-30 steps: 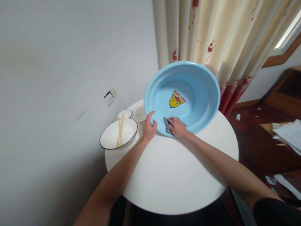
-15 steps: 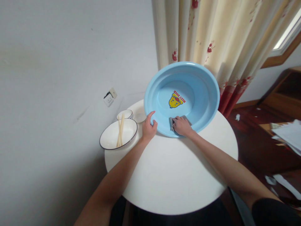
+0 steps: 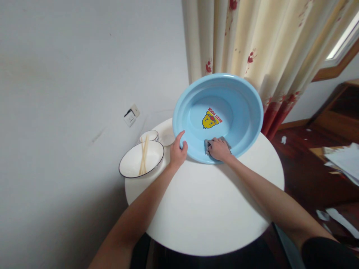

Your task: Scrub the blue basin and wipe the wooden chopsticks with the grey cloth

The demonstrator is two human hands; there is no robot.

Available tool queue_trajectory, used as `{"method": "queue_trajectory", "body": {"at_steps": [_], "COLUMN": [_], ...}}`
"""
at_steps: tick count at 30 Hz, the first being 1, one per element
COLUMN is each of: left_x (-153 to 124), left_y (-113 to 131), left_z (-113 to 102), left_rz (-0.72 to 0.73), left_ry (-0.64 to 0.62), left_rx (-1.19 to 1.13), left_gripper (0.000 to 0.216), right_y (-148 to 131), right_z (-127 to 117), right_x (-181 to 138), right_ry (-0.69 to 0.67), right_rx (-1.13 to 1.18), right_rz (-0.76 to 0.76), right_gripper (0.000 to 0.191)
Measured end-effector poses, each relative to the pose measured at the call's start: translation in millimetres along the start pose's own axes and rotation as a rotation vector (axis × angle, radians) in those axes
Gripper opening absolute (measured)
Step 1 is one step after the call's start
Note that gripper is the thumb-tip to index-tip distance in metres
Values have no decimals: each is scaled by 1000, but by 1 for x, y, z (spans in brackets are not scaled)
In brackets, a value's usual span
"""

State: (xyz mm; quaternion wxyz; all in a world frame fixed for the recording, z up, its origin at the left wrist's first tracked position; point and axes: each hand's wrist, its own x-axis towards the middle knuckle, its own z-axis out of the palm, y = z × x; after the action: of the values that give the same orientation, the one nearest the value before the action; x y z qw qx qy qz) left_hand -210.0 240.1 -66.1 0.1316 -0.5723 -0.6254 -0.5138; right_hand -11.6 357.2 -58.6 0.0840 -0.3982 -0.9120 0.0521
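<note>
A light blue plastic basin (image 3: 238, 112) with a yellow duck print on its bottom is tilted toward me on the round white table (image 3: 207, 213). My left hand (image 3: 178, 151) grips the basin's left rim, thumb and forefinger on the inner side and the other fingers mostly hidden. Inside, at the near wall, my right hand (image 3: 220, 149) presses a grey cloth (image 3: 207, 146) against the plastic, its fingers closed on it. Part of the cloth is hidden under the hand.
To the left stand a large white bowl (image 3: 131, 162) with chopsticks (image 3: 144, 155) across it, a smaller bowl (image 3: 148, 136) and a whitish dish (image 3: 166, 139). A wall with a socket (image 3: 129, 118) borders the left; a curtain (image 3: 232, 37) hangs behind the basin.
My right hand has slid the cloth slightly to the right along the basin's near wall. The left hand keeps its hold, and the basin has barely shifted.
</note>
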Motion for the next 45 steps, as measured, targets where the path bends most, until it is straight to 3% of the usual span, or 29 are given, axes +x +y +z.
{"method": "queue_trajectory", "body": {"at_steps": [3,7,13,24,45], "left_x": [-1,-4,-8,-7,-2], "left_y": [-2,1,7,3,11], "left_z": [-1,-1,5,5,2], "left_rz": [-6,-11,-31,-15,-34], "left_ry": [11,-71,-168,-120,-15], "left_rx": [-1,-6,-46,-37,-32], "left_gripper": [51,57,44,38,37], "right_y": [-3,-7,-10,-27,-11], "right_z": [1,3,6,14,3], "right_x": [1,4,5,3,2], "right_ry": [16,15,44,114,-4], "right_rx": [7,26,36,316,74], "right_rz": [27,61,68,-219,-90], "right_gripper": [39,39,39,52,44]}}
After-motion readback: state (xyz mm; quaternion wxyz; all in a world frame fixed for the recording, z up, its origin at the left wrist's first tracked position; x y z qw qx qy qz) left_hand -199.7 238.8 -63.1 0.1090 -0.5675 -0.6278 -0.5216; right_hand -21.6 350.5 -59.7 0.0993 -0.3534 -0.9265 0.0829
